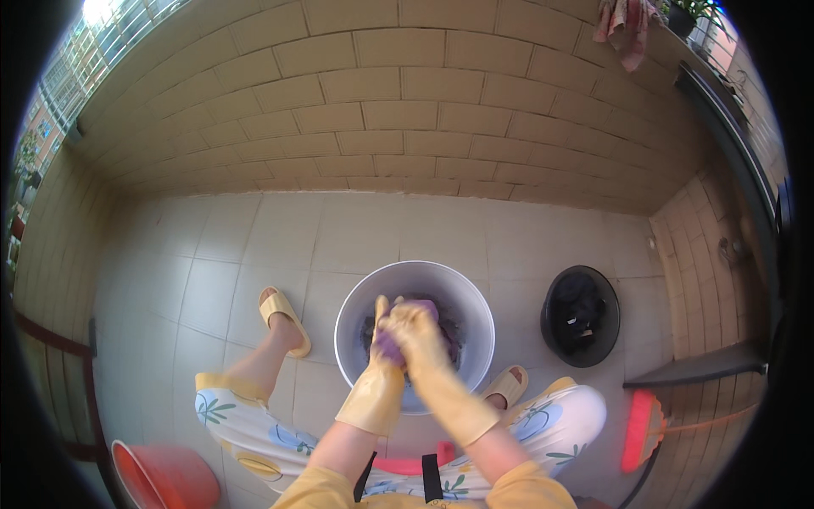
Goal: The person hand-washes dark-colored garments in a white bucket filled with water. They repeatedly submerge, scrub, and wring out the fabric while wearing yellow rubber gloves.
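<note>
Both of my hands wear long cream rubber gloves and are pressed together over a round metal basin (346, 318) on the floor between my feet. Purple cloth (389, 348) is bunched between them. My left hand (381, 334) lies along the cloth with its fingers pointing away from me. Against it from the right, my right hand (412, 327) closes over the cloth, a little blurred. More purple cloth and dark wet contents show in the basin around the gloves. My forearms hide the basin's near part.
A black tub (547, 334) of dark clothes stands to the right. At lower left is a red bucket (191, 477); a red broom head (641, 431) leans at lower right. A tiled wall (407, 121) rises beyond the basin, and a pink cloth (626, 28) hangs at upper right.
</note>
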Motion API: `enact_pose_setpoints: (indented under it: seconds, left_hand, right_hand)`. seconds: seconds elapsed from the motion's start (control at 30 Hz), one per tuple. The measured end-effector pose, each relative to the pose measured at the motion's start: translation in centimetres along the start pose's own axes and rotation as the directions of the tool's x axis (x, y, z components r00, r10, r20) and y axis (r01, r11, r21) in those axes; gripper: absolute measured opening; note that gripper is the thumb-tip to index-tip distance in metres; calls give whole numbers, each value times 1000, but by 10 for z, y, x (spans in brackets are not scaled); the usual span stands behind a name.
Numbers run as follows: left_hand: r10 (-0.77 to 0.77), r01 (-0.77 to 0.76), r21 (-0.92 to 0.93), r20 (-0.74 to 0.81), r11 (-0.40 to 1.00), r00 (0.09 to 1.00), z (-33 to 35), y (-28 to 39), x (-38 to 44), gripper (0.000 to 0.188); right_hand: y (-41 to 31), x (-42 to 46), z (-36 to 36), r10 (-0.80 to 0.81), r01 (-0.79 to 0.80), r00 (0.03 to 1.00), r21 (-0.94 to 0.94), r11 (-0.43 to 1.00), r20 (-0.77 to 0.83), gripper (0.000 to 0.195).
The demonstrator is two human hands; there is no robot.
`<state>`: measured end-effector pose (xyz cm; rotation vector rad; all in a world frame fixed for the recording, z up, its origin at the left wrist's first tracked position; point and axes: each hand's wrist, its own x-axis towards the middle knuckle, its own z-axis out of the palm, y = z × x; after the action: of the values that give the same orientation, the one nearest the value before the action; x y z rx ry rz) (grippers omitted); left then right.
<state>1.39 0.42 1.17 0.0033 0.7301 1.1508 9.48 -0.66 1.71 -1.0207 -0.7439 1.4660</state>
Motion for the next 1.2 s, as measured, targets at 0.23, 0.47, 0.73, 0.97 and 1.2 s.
enact_pose_setpoints:
  seconds: [0.23, 0.47, 0.73, 0.97, 1.2]
  left_hand:
    - [203, -397, 724, 345, 564, 916, 7, -13, -48, 44]
    - [0, 88, 497, -175, 863, 985, 43, 10, 1, 31]
    - [104, 253, 846, -231, -469, 967, -5, 19, 73, 84]
    - [257, 301, 703, -172, -644, 951, -70, -54, 101, 89]
    - [172, 128, 839, -42, -528, 984, -169, -83, 143, 63]
  right_hand:
    - [-35, -37, 23, -400, 337, 909, -779, 529, 121, 33]
    - [-29, 45, -54, -260, -96, 928, -848, 521, -265, 29]
    - [9, 55, -76, 169, -54, 984, -998, -29, -58, 75]
    - [125, 49, -95, 32, -251, 963, -939, -234, -266, 71]
    - [168, 51, -114, 164, -457, 887, -871, 182, -431, 50]
